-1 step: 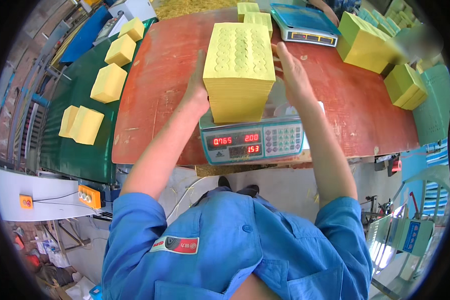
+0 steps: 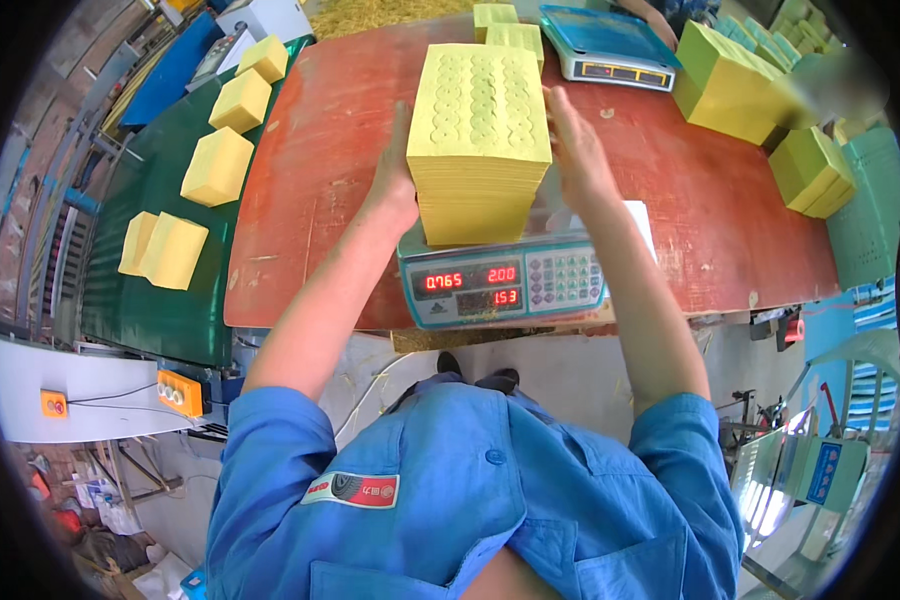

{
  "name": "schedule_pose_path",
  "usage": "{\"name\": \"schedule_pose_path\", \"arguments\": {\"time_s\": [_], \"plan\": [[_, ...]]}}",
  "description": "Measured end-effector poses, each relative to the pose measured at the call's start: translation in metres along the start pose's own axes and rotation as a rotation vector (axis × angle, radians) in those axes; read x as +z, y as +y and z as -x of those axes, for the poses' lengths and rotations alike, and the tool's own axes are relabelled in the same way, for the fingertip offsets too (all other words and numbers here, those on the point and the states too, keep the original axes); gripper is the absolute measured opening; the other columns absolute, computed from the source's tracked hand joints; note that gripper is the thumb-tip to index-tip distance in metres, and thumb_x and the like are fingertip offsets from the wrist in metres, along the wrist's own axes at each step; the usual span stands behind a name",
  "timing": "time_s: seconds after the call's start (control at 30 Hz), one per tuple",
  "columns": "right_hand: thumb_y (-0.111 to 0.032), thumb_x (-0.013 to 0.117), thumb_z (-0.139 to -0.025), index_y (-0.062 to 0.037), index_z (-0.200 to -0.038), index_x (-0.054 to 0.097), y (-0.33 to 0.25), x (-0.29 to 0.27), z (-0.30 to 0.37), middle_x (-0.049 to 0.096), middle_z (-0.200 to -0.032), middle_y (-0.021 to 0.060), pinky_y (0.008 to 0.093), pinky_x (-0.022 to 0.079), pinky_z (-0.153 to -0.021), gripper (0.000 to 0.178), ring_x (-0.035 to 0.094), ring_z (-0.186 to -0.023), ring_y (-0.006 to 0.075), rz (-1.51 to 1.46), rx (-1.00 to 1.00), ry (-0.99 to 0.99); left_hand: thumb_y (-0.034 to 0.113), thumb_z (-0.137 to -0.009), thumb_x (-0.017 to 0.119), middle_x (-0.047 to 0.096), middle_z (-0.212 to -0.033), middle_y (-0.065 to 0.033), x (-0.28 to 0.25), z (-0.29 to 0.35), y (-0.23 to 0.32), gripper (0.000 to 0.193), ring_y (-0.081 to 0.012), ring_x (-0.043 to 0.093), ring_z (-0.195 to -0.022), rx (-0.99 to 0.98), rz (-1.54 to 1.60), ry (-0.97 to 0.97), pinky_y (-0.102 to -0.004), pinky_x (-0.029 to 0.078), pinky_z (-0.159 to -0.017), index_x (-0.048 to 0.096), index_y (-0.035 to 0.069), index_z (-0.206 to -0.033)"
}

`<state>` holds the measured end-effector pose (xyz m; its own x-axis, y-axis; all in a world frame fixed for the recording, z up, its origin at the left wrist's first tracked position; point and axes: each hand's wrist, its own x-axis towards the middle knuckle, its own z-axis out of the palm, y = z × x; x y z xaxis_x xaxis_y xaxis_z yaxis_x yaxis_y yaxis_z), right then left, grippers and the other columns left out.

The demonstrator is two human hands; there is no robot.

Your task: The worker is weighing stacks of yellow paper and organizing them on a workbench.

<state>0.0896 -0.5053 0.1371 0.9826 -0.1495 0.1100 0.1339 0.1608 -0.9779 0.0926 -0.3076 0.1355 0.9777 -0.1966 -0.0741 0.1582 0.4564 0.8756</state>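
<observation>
A tall stack of yellow paper sheets (image 2: pixel 478 200), with rows of round coin-like patterns pressed into its top, stands on a digital scale (image 2: pixel 475 312) with lit red figures. Against the stack's left side lies my left hand (image 2: pixel 395 175), fingers stretched out and partly hidden behind the paper. My right hand (image 2: pixel 580 150) is upright at the stack's right side, fingers stretched out. Its fingertips come close to the upper edge; whether they touch I cannot tell. Lower down, a gap shows between its palm and the paper.
The scale sits at the near edge of a red table (image 2: pixel 310 190). Left of it, a green conveyor belt (image 2: pixel 150 310) carries several yellow paper blocks (image 2: pixel 217 167). A second scale (image 2: pixel 610 50) stands at the back, near another person's arm (image 2: pixel 650 18). More yellow stacks (image 2: pixel 725 90) are at right.
My right hand has shifted slightly left toward the stack, and its fingers have drawn closer together. The left hand, the stack and the scale look nearly unchanged.
</observation>
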Motion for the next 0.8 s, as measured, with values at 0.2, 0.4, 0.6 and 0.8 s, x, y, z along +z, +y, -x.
{"name": "schedule_pose_path", "arguments": {"time_s": [0.2, 0.4, 0.6, 0.8], "plan": [[-0.052, 0.037, -0.103, -0.0040, -0.149, 0.037, 0.034, 0.023, 0.016, 0.045, -0.147, 0.0103, 0.0332, 0.031, -0.112, 0.066, 0.039, -0.137, 0.0200, -0.319, 0.026, -0.122, 0.054, -0.104, 0.034, 0.055, -0.137, -0.0098, -0.003, -0.003, -0.012, 0.064, -0.0196, 0.054, -0.123, 0.040, -0.004, -0.066, -0.0353, 0.044, -0.102, 0.045, 0.004, -0.142], [-0.044, 0.037, -0.104, -0.0055, -0.148, 0.037, 0.011, -0.018, 0.020, 0.040, -0.151, 0.0108, 0.0395, 0.033, -0.111, 0.058, 0.041, -0.137, 0.0233, 0.018, -0.038, 0.069, 0.051, -0.103, 0.039, 0.048, -0.145, -0.0122, -0.038, -0.015, -0.005, 0.063, -0.0218, 0.047, -0.132, 0.011, -0.023, 0.001, -0.0368, 0.036, -0.110, 0.037, 0.007, -0.148], [-0.027, 0.047, -0.102, 0.0015, -0.138, 0.048, 0.046, -0.154, 0.099, 0.049, -0.142, 0.0138, 0.0390, 0.035, -0.112, 0.046, 0.046, -0.132, 0.0254, 0.285, -0.192, 0.746, 0.046, -0.096, 0.050, 0.024, -0.160, -0.0176, -0.168, -0.128, 0.039, 0.069, -0.0328, 0.022, -0.148, 0.095, -0.981, 0.197, -0.0430, 0.023, -0.118, 0.033, 0.007, -0.151], [-0.010, 0.048, -0.100, 0.0048, -0.134, 0.051, 0.150, -0.190, 0.186, 0.057, -0.132, 0.0136, 0.0326, 0.039, -0.106, 0.037, 0.053, -0.121, 0.0227, 0.641, -0.050, 0.995, 0.032, -0.090, 0.057, 0.029, -0.158, -0.0150, -0.170, -0.320, 0.029, 0.052, -0.0378, 0.025, -0.145, 0.419, -1.669, -0.108, -0.0529, 0.023, -0.117, 0.051, 0.026, -0.142]]}}
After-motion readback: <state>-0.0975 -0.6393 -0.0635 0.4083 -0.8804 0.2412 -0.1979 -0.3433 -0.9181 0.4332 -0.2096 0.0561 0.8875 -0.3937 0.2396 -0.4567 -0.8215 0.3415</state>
